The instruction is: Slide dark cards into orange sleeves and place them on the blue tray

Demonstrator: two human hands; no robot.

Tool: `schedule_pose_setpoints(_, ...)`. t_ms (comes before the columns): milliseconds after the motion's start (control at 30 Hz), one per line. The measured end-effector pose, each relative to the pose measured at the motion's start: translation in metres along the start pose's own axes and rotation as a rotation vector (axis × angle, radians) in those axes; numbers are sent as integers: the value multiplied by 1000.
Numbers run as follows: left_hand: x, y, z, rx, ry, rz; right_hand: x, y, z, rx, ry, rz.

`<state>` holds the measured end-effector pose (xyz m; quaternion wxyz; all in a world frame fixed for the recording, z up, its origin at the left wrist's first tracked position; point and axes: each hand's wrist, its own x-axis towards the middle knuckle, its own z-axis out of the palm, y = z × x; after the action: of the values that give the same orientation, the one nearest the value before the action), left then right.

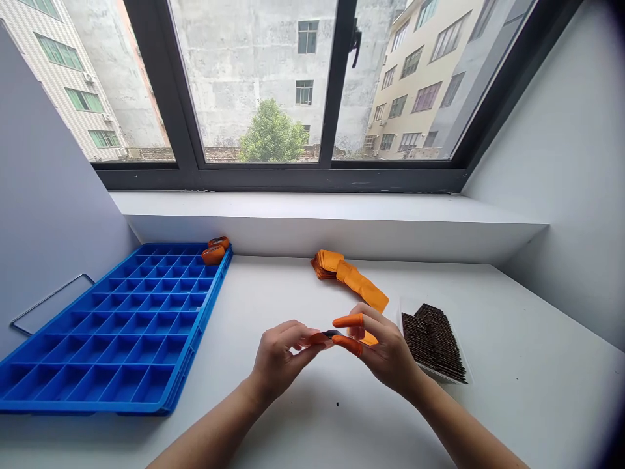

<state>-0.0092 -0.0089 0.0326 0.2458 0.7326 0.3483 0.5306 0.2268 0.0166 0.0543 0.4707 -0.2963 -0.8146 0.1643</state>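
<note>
My left hand (280,355) and my right hand (383,348) meet over the middle of the white table (303,293). Both wear orange finger cots. Together they pinch a small dark flat piece (331,333) between their fingertips. My right hand also holds a small orange pad (370,339) against its fingers. Just right of that hand stands a clear tray (401,311) with a fanned row of dark brown pieces (434,339). A spread pile of orange pads (349,277) lies beyond my hands.
A blue compartment tray (131,326) lies at the left, with two orange items (215,251) in its far right corner. A metal wire handle (49,299) sits against the left wall. A white window ledge (317,218) runs behind the table.
</note>
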Motion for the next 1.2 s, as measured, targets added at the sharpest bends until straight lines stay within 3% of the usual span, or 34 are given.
schedule_pose_setpoints(233, -1, 3, 2, -127, -12, -128, 2, -4, 0, 38, -36, 8)
schedule_pose_setpoints(733, -5, 0, 8, -167, -18, -147, -3, -5, 8, 70, -57, 95)
schedule_pose_setpoints(900, -6, -6, 9, -151, -71, -130, -4, -2, 9, 118, -183, 110)
schedule_pose_setpoints(1000, -6, -9, 6, -76, -119, -116, -5, 1, 9, 95, -159, 46)
schedule_pose_setpoints(1200, -6, -6, -1, 147, -184, 49, -5, 1, 15, -113, -8, -145)
